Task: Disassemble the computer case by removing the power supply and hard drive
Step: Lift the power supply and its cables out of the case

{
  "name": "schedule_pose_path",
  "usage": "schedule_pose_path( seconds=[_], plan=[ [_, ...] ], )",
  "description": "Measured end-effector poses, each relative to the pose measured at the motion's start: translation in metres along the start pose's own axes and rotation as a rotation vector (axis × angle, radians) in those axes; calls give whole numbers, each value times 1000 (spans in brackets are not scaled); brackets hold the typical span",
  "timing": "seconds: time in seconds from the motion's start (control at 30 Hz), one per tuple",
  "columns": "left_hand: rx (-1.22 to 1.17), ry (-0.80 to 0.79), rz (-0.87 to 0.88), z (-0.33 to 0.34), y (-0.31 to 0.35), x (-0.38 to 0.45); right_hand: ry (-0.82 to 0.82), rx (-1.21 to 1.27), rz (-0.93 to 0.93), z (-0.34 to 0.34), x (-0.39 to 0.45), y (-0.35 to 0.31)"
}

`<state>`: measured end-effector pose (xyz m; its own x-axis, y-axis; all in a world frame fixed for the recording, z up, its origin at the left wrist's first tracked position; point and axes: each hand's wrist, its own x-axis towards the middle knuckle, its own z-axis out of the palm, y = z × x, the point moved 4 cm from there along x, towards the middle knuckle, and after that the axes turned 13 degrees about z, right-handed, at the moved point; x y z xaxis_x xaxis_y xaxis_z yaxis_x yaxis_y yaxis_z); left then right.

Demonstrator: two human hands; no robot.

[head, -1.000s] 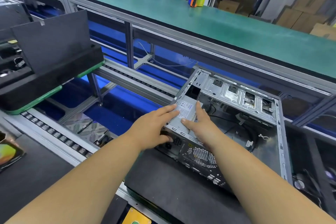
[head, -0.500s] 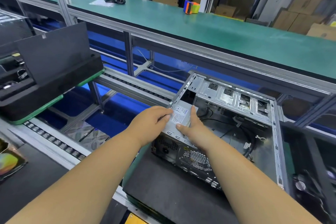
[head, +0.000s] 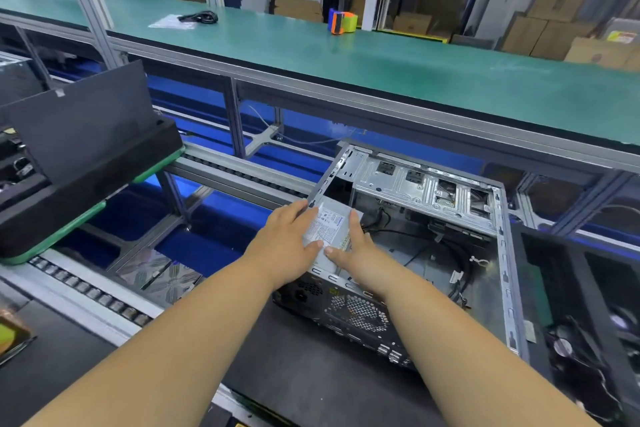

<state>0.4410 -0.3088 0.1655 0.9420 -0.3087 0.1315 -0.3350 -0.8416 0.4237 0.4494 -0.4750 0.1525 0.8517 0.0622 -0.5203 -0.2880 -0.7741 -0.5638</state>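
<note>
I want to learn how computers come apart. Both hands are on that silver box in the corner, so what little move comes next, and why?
Probably lift the power supply up and toward the person. The left hand and right hand grip its two sides, it still sits in the corner of the computer case, and black cables trail from it, so go gently.

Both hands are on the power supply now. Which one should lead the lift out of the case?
Probably the left hand: it grips the power supply at the case's open outer edge. The right hand lies on the cable side, inside.

The power supply (head: 327, 229) label's print is too small to read.
</note>
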Motion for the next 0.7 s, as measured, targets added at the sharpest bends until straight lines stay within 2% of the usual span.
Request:
schedule_pose_path(
  seconds=[0.17,0.27,0.7],
  plan=[
    [-67,-94,-117,2,-4,2,-73,32,-42,0,7,-6],
    [-186,-120,-163,1,-6,5,-87,65,-70,1,9,-6],
    [-413,-81,-193,2,-15,5,31,-75,-43,4,12,9]
  ],
)
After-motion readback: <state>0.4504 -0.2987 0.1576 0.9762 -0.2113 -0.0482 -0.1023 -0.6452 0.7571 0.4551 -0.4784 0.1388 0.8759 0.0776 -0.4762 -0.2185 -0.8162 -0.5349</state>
